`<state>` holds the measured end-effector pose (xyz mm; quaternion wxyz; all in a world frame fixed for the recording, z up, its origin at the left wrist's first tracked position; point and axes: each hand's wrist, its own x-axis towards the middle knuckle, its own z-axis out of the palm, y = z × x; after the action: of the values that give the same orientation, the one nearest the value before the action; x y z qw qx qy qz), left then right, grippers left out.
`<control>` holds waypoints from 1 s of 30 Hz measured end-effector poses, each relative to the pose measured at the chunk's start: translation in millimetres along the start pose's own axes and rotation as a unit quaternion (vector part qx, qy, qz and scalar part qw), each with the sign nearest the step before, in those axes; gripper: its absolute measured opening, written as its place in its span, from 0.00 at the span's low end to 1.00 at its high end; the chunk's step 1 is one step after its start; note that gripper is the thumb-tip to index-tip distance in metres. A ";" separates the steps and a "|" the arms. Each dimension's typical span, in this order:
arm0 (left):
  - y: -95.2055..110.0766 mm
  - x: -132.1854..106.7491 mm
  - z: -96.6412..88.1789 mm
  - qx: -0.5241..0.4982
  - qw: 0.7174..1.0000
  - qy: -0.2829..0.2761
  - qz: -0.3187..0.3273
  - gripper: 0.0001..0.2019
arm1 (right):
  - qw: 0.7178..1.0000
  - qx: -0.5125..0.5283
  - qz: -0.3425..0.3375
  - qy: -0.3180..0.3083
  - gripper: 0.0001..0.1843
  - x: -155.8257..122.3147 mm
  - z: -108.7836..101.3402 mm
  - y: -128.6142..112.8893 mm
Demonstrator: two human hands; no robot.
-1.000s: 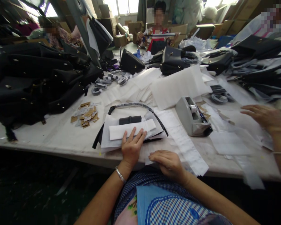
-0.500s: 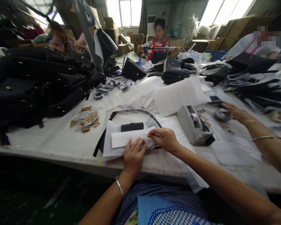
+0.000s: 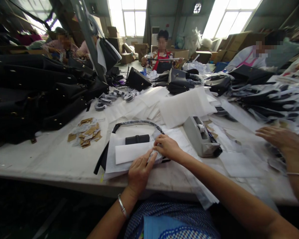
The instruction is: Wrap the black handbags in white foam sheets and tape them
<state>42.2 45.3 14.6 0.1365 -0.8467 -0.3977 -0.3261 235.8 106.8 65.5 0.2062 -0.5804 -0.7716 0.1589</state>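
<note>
A black bag with a plastic-wrapped handle (image 3: 137, 123) lies flat on the table before me, mostly covered by a white sheet (image 3: 109, 169). On that sheet rests a white foam strip (image 3: 129, 152), below a small black strap piece (image 3: 137, 139). My left hand (image 3: 139, 171) presses on the strip's lower right with its fingers stretched out. Close beside its fingertips, my right hand (image 3: 167, 147) pinches at the strip's right end. What sits between those fingers is too small to make out.
A grey tape dispenser (image 3: 201, 137) stands right of the bag. Small brown cards (image 3: 86, 132) lie left, wrapped rolls (image 3: 102, 103) behind. Black bags (image 3: 40, 89) are heaped at left; foam sheets (image 3: 186, 106) lie ahead. A co-worker's hand (image 3: 276, 137) reaches in from the right.
My left fingers have shifted closer to my right hand at the strip's right end. The co-worker's hand has moved right and nearer. The whole view has tilted slightly.
</note>
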 end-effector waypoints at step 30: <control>-6.4 3.1 0.0 0.008 0.998 -0.050 0.022 0.22 | 0.811 0.366 0.448 0.084 0.14 -52.8 -154.2 125.3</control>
<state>38.8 51.2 16.5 0.1298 -0.8695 -0.3880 -0.2769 430.0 91.5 130.9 0.3738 -0.7542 -0.2904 0.4550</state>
